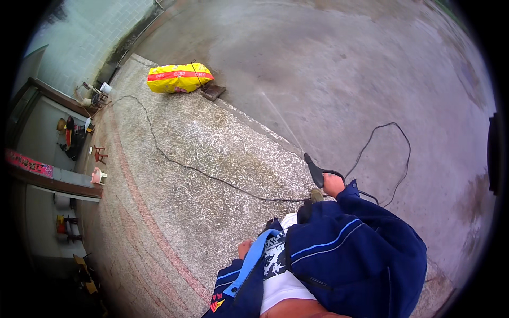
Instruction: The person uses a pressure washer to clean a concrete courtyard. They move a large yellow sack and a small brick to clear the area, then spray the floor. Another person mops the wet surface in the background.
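My right hand (333,185) is closed around the handle of a black spray gun (314,170), held out in front of my right side. From its nozzle a thin jet of water (282,121) shoots forward and left over the concrete. A black hose or cable (408,153) loops on the ground to the right of the gun. My left hand (244,248) hangs low beside my jacket. Only a small part of it shows past the sleeve, so its fingers cannot be made out.
A yellow and red sack (180,78), tied with cord, lies at the pebbled paving's edge beside a dark block (213,92). A black line (196,170) snakes across the paving. Small stools (98,154), buckets (105,88) and doorways line the left side.
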The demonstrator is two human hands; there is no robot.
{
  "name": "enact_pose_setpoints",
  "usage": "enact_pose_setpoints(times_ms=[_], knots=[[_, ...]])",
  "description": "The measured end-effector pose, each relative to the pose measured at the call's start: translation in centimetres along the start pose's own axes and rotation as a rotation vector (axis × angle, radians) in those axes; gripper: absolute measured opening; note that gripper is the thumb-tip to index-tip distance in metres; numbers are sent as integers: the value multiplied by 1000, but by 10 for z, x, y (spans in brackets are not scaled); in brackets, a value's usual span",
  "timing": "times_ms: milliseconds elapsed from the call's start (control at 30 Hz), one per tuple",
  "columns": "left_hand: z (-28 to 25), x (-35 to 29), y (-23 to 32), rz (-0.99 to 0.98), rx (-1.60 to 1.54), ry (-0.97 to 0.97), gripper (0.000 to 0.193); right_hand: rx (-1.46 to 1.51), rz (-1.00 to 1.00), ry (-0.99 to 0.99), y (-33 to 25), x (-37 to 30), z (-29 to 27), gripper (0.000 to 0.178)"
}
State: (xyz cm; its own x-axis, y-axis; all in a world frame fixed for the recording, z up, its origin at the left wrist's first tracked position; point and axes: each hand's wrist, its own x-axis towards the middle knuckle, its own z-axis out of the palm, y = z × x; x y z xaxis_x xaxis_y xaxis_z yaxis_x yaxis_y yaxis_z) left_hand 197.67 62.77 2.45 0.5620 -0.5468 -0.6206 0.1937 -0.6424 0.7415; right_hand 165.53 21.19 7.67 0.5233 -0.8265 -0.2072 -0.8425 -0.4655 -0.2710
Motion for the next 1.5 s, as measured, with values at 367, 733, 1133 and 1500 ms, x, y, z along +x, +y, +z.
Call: enact_pose_setpoints(times_ms=[367,733,1133,1500], knots=[[-26,-15,-19,-19,217,98,32,-39,-43,12,-24,39,0,25],[-46,-4,-18,-30,130,81,31,-28,-79,-119,-50,-5,32,23],[-52,17,-15,-37,116,43,29,5,20,88,-45,29,6,22],[-30,79,32,-87,102,78,28,-26,57,150,-21,190,-37,21]])
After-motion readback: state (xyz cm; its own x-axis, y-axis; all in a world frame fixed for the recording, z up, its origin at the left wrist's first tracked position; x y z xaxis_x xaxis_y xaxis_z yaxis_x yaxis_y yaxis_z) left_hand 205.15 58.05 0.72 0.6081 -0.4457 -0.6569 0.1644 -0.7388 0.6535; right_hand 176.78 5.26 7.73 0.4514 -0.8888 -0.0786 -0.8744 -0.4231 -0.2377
